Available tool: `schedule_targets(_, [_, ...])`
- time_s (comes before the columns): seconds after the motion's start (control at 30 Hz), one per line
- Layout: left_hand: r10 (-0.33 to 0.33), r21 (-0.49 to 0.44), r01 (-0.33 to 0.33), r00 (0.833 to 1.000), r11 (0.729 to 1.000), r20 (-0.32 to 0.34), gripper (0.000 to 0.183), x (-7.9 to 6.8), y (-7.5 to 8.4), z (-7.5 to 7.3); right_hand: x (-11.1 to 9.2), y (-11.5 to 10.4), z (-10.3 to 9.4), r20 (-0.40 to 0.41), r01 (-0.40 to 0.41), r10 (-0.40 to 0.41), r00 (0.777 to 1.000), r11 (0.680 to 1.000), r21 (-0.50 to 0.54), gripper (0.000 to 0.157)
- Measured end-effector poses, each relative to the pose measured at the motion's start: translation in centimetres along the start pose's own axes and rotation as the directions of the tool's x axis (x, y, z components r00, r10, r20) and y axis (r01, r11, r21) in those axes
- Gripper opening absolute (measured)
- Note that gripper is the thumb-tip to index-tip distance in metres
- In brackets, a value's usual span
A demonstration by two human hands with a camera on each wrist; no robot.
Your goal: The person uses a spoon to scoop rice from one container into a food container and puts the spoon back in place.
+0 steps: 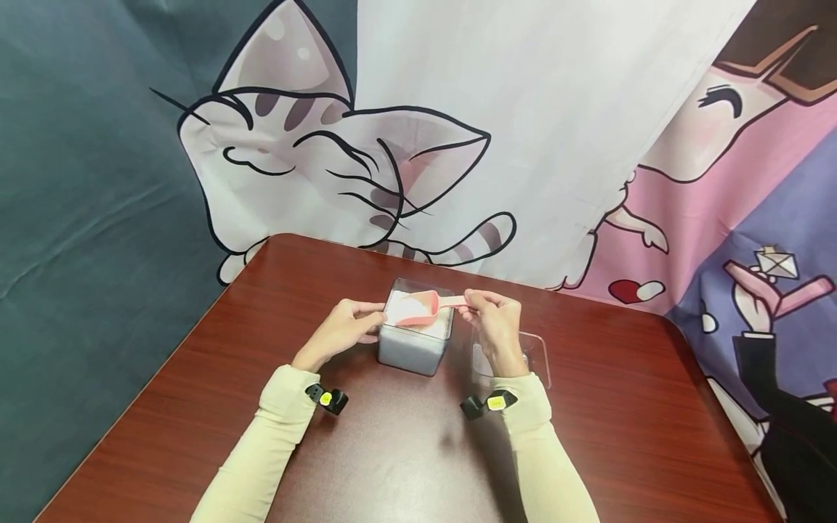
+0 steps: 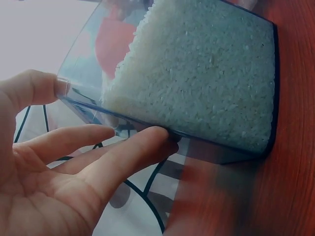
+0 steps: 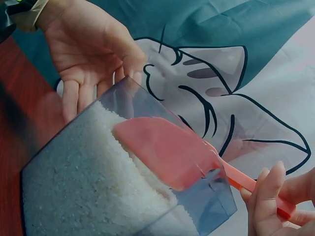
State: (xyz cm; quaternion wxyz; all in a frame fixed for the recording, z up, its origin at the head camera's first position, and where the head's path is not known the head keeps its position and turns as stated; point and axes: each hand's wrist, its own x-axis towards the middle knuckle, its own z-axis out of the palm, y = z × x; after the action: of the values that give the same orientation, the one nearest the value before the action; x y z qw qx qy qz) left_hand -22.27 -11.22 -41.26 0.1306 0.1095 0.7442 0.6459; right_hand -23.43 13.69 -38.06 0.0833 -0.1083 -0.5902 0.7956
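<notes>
A clear, bluish plastic container (image 1: 410, 351) filled with white rice (image 2: 197, 73) stands on the table. My left hand (image 1: 346, 328) steadies it from the left, thumb at the top corner and fairly straight fingers touching the side wall, as the left wrist view shows. My right hand (image 1: 495, 319) grips the handle of a pink scoop (image 3: 162, 152) from the right. The scoop's bowl (image 1: 418, 309) is inside the container's opening, over the rice surface, with white rice in it in the head view.
A clear plastic lid (image 1: 538, 356) lies on the table to the right, partly beneath my right hand and wrist. The reddish-brown wooden table (image 1: 366, 450) ends at a printed cloth backdrop (image 1: 556, 109) with a cartoon cat.
</notes>
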Motion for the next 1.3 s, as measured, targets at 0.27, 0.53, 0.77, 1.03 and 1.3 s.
schedule_targets(0.27, [0.016, 0.000, -0.016, 1.000, 1.000, 0.007, 0.045, 0.0, -0.1, -0.1, 0.1, -0.2, -0.5, 0.016, -0.039, 0.038, 0.999, 0.998, 0.058, 0.007])
schedule_targets(0.53, [0.045, 0.005, -0.046, 0.999, 0.999, 0.025, 0.045, -0.1, -0.1, -0.1, 0.2, -0.4, -1.0, 0.026, -0.053, 0.051, 0.998, 0.994, 0.093, 0.016])
schedule_targets(0.77, [0.045, 0.000, -0.045, 0.999, 0.999, 0.024, 0.044, 0.0, -0.1, 0.0, 0.2, -0.6, -1.4, 0.029, -0.086, 0.083, 0.996, 0.991, 0.102, 0.017])
schedule_targets(1.03, [0.059, -0.001, -0.059, 0.998, 0.998, 0.026, 0.046, -0.1, -0.2, 0.0, 0.4, -0.9, -1.8, 0.031, -0.110, 0.107, 0.994, 0.985, 0.132, 0.011])
schedule_targets(1.3, [0.059, 0.025, -0.059, 0.998, 0.998, -0.003, 0.044, 0.1, -0.2, 0.2, 0.1, -1.9, -2.3, 0.051, -0.085, 0.079, 0.996, 0.988, 0.131, 0.013])
